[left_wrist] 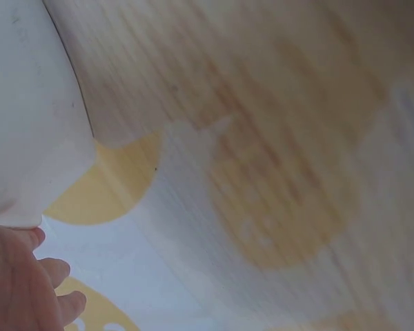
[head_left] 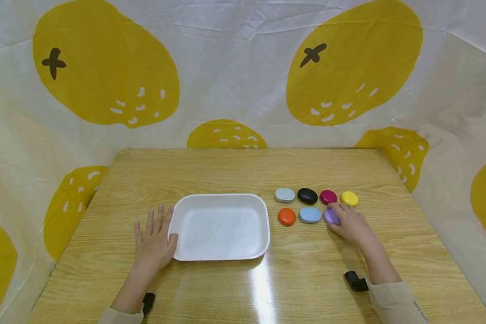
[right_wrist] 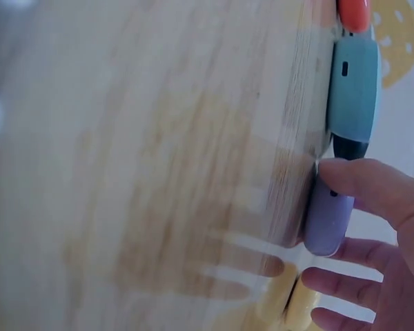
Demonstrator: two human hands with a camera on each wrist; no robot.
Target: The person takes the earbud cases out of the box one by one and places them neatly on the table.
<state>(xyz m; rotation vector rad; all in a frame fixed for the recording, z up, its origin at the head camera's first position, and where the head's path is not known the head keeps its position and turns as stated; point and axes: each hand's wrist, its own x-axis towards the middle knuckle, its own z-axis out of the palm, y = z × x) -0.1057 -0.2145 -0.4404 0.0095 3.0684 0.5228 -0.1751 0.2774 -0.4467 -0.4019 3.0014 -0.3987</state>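
In the head view a white tray [head_left: 218,229] lies left of the table's middle. My left hand [head_left: 155,243], fingers spread and straight, touches its left side with the thumb at the rim. At the right, my right hand [head_left: 351,225] pinches a smooth purple round piece [head_left: 331,217] between thumb and index finger. The right wrist view shows the thumb on one side of that purple piece [right_wrist: 329,217] and a fingertip at the other, the piece standing on the table. Left of it are a blue oval piece [head_left: 310,215] and an orange round piece [head_left: 286,217].
Behind these lies a row with a pale grey oval piece [head_left: 285,195], a black oval piece [head_left: 307,195], a crimson round piece [head_left: 328,197] and a yellow round piece [head_left: 349,199]. A patterned cloth [head_left: 235,81] hangs around the wooden table [head_left: 210,292].
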